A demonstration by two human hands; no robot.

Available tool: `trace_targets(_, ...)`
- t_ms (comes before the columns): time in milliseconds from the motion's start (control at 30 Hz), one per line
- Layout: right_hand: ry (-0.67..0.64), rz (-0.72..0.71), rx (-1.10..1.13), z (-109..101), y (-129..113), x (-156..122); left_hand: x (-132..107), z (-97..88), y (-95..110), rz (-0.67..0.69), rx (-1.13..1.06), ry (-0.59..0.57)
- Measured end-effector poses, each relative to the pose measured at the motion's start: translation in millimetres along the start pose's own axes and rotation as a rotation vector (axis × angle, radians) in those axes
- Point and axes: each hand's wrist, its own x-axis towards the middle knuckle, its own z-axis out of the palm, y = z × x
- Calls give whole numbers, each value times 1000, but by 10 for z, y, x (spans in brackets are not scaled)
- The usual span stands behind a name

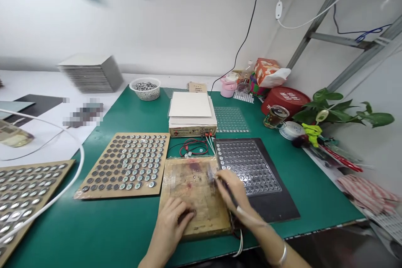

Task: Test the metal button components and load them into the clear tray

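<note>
My left hand [172, 217] rests on the near part of a worn wooden block [194, 194], fingers curled around something small and dark that I cannot make out. My right hand [230, 188] is closed on a thin dark probe with a white cable, its tip on the block's right side. A brown perforated board [125, 164] full of small round metal parts lies left of the block. A black tray [248, 166] of the same parts lies to the right. Behind the block sits a beige test box [192, 130] with red and white leads.
The green mat [103, 226] covers the table. A second board of parts [21, 194] and a white cable lie at far left. A white basket of parts [145, 88], stacked grey sheets [91, 73], a glass cup [276, 116], a red tin [284, 98] and a plant [339, 111] stand around the back and right.
</note>
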Motion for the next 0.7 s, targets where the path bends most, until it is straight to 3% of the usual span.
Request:
trace_targets(100, 41, 71, -65, -169, 397, 230, -18, 33, -10, 11, 63, -4)
trace_targets(167, 27, 69, -95, -168, 567, 284, -34, 31, -20, 4, 73, -17)
trace_targets(400, -8, 50, -100, -42, 718, 214, -77, -47, -30, -32, 63, -62)
trace_targets(500, 41, 102, -76, -97, 579, 201, -93, -49, -49, -41, 60, -64)
trace_targets(567, 81, 150, -48, -116, 344, 147, -93, -31, -57, -46, 67, -62)
trace_targets(633, 11, 201, 91, -84, 33, 43, -83, -5, -57, -41, 90, -54)
trace_targets(700, -160, 262, 320, 2, -260, -87, -71, 19, -52, -31, 125, -45)
